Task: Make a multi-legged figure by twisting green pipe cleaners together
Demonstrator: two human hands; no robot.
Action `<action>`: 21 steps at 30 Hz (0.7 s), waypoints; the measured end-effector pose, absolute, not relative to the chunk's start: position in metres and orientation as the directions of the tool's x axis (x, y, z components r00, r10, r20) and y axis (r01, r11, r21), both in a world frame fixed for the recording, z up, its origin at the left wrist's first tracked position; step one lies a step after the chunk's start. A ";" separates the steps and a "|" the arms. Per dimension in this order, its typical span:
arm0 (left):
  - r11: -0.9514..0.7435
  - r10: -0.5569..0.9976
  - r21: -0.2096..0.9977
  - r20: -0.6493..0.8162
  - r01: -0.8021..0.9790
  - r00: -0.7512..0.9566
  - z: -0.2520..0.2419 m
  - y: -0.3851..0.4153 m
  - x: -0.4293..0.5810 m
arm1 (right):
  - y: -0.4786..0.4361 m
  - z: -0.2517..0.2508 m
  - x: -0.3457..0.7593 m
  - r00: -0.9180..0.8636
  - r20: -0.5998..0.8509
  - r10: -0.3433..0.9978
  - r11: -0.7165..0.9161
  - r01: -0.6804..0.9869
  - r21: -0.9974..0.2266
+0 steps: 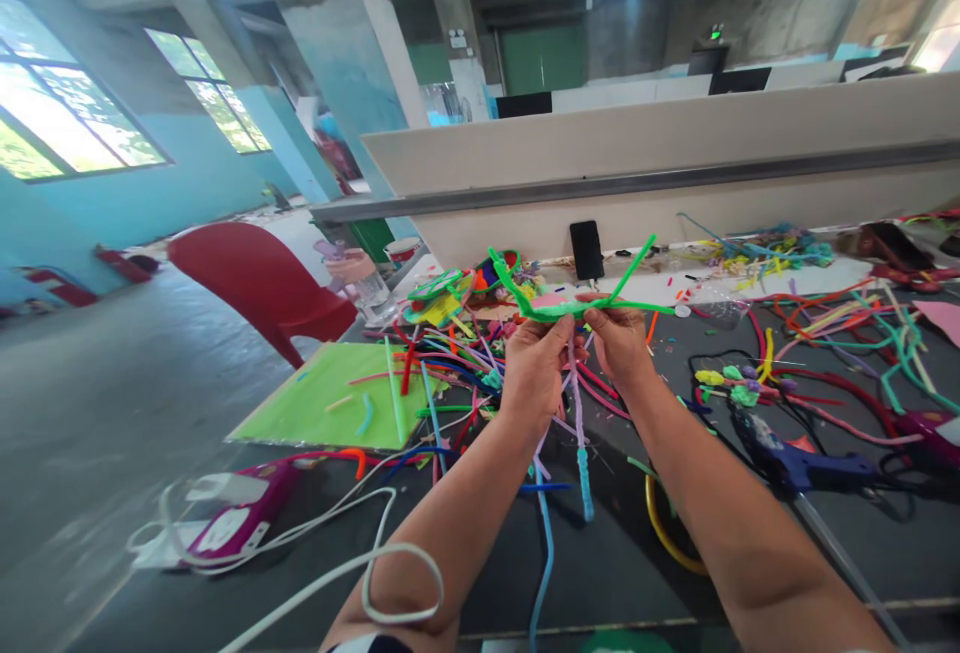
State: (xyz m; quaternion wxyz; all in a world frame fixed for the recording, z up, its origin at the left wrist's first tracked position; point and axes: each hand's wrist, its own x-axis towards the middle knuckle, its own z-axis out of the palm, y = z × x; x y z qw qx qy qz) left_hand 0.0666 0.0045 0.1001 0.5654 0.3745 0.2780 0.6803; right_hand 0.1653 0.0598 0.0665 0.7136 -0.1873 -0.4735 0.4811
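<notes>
Both hands meet over the middle of the table. My left hand [536, 363] is closed on a bright green pipe-cleaner piece [517, 288], whose bent ends stick up and outward. Fingers of my right hand [619, 338] pinch the same green piece near its right side. A pale pink and white part lies along its middle. Below the fingers hangs a lilac stem [577, 403] that ends in a light blue wrapped tip [585, 483]. Where exactly the stem joins the green piece is hidden by the fingers.
Loose pipe cleaners cover the dark table [495, 593]. A green sheet [330, 398] and a purple device [244, 518] with a white cable lie left. A blue glue gun [810, 463] rests right. A black phone [586, 250] leans on the divider; a red chair [255, 278] stands left.
</notes>
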 end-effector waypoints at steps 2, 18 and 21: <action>-0.202 0.979 0.808 0.188 -0.553 -0.082 0.101 0.004 0.066 | 0.059 0.067 0.165 0.092 0.496 0.864 0.466 -0.520 -0.715; -0.240 0.971 0.759 0.185 -0.605 -0.153 0.098 0.007 0.065 | 0.057 0.071 0.162 0.093 0.492 0.866 0.453 -0.562 -0.692; -0.238 0.971 0.749 0.193 -0.619 -0.140 0.097 0.007 0.065 | 0.056 0.072 0.161 0.088 0.495 0.864 0.447 -0.587 -0.675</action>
